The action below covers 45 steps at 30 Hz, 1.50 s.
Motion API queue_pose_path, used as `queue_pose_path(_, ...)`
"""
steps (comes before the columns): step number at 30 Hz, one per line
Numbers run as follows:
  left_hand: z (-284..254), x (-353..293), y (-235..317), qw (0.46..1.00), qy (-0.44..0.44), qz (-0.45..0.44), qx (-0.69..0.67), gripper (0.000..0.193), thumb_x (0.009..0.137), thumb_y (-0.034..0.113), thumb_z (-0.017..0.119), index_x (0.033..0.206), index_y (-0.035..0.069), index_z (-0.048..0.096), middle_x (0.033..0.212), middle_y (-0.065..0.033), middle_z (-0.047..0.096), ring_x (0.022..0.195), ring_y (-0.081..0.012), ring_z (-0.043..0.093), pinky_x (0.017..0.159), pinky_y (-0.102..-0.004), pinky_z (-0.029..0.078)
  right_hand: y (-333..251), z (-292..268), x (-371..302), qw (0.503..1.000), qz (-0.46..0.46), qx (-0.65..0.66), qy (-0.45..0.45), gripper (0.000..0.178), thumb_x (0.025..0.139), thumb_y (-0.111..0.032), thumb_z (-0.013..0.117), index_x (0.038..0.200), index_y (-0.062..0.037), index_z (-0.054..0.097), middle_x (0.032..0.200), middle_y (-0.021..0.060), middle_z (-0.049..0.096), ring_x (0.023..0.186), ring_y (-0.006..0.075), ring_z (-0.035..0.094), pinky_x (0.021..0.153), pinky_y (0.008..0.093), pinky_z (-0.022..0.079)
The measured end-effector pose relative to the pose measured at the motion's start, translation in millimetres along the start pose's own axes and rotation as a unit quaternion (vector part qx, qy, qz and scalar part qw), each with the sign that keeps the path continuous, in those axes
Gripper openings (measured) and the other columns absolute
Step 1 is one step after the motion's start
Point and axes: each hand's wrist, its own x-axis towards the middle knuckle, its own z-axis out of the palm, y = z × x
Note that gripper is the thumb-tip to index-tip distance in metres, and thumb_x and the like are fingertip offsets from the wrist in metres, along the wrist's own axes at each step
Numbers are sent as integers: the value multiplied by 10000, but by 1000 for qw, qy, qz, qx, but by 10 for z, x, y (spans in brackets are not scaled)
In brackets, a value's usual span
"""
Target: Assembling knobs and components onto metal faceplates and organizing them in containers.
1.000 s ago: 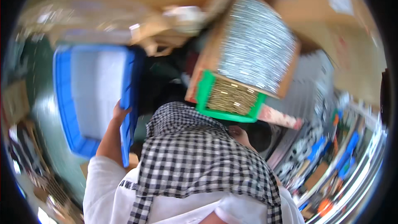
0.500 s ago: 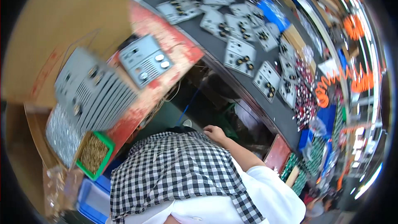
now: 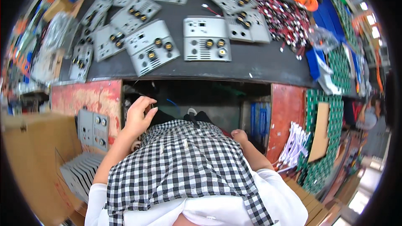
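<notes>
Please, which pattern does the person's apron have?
The apron has a black-and-white check pattern; it shows best in the head view.

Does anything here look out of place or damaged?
A red wire lies apart from the wire pile, and a tiny white bit sits alone near the front edge of the bench; both look stray. Red paint on the left table is patchy, as if worn.
</notes>
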Motion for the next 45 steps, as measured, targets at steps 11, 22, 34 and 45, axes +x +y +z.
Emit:
queue_pose_path(11, 795, 1792, 374, 891, -204, 395, 95, 428, 654, 126, 724, 1047, 44, 576, 1155, -182, 522, 1117, -367, 494, 919, -437, 431, 623, 725, -321, 980, 127, 113, 108, 365, 722, -320, 692, 969, -55, 651, 1008, 160, 653, 967, 292, 619, 852, 363, 470)
queue_pose_path(22, 1254, 2278, 281, 755, -203, 605, 154, 326, 649, 148, 742, 959, 97, 656, 958, -121, 591, 868, -264, 586, 698, -341, 521, 611, -23, -465, 848, 519, 34, 100, 571, 791, -418, 620, 1251, -103, 495, 1171, 140, 578, 1087, 285, 550, 923, 399, 435)
queue_pose_path(34, 1131, 1983, -1, 852, -252, 400, 225, 191, 669, 251, 707, 844, 197, 654, 884, -18, 584, 804, -212, 567, 739, -356, 458, 1253, 202, -163, 904, 409, 117, 40, 421, 860, -387, 552, 1169, -101, 551, 1109, 106, 596, 1015, 239, 570, 835, 366, 464)
queue_pose_path(45, 1071, 2025, -159, 777, -361, 439, 271, 257, 782, 228, 603, 1034, 183, 619, 1093, 48, 568, 1050, -155, 521, 943, -311, 383, 576, 1539, 251, 902, 104, 399, 129, 334, 917, -356, 498, 1104, -97, 597, 1053, 77, 612, 948, 199, 588, 757, 338, 489)
